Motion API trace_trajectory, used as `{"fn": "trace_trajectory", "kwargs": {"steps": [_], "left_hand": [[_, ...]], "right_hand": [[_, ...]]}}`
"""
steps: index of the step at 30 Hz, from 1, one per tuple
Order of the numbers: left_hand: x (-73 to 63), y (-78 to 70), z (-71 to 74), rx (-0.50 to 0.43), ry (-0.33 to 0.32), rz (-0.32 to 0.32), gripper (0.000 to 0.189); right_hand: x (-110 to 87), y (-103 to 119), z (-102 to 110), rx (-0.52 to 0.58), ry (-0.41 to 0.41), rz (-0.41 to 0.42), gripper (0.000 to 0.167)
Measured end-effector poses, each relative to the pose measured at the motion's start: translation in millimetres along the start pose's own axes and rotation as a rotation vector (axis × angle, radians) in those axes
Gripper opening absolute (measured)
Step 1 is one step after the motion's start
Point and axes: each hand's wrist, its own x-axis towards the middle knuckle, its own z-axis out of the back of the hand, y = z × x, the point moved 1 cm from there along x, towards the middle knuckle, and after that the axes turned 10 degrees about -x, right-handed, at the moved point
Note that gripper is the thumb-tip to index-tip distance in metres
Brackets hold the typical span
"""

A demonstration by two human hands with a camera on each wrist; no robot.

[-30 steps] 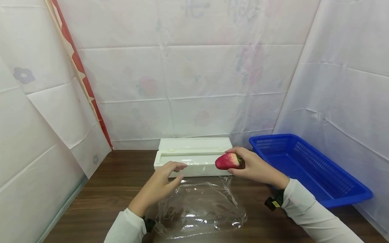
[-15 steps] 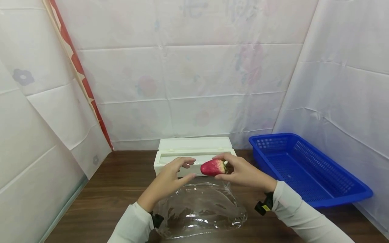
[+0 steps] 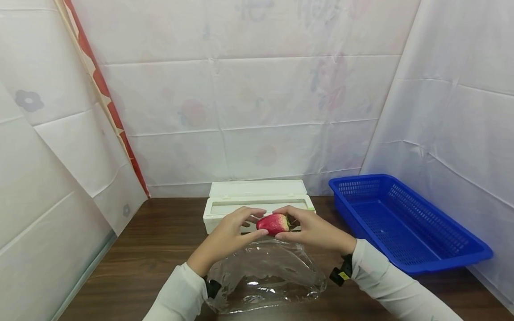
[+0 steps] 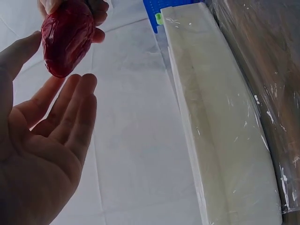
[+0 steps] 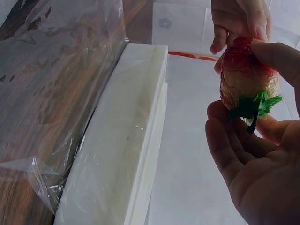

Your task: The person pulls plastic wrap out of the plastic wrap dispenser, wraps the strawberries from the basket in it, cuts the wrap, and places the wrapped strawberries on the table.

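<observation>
A large red strawberry (image 3: 274, 224) with a pale top and green leaves (image 5: 255, 107) is held in the air in front of a white cling film dispenser (image 3: 257, 203). My right hand (image 3: 315, 229) grips it by the leafy end, thumb on one side and fingers on the other. Around the pointed end is my left hand (image 3: 229, 236), its thumb at the fruit's side and its loosely extended fingers (image 4: 82, 110) close by the tip. Below both hands, a sheet of clear cling film (image 3: 267, 276) spreads over the table, running out from the dispenser.
A blue perforated plastic basket (image 3: 401, 223) stands to the right on the dark wood table (image 3: 132, 254). White patterned sheeting (image 3: 257, 98) closes off the back and both sides. The dispenser's lid (image 3: 257, 188) is raised at the back.
My right hand has carried the strawberry leftward, away from the basket side, to the middle. The left hand has moved right and slightly up to meet its tip. The film stays put.
</observation>
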Motion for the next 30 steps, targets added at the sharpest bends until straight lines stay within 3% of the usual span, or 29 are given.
{"fn": "trace_trajectory", "kwargs": {"steps": [12,20,30], "left_hand": [[0.2,3.4,-1.9,-0.042,0.041,0.001,0.044],[-1.8,8.9,-4.1,-0.038,0.034,-0.008,0.043],[-7.1,16.5,-8.4,-0.049,0.036,-0.044,0.041]], "right_hand": [[2.5,1.1,-5.2,-0.006,0.016,-0.003,0.049],[0.4,0.6,-6.0,-0.058,0.018,0.032,0.054],[-0.8,-4.2,-15.0,0.032,0.036,0.044,0.048]]}}
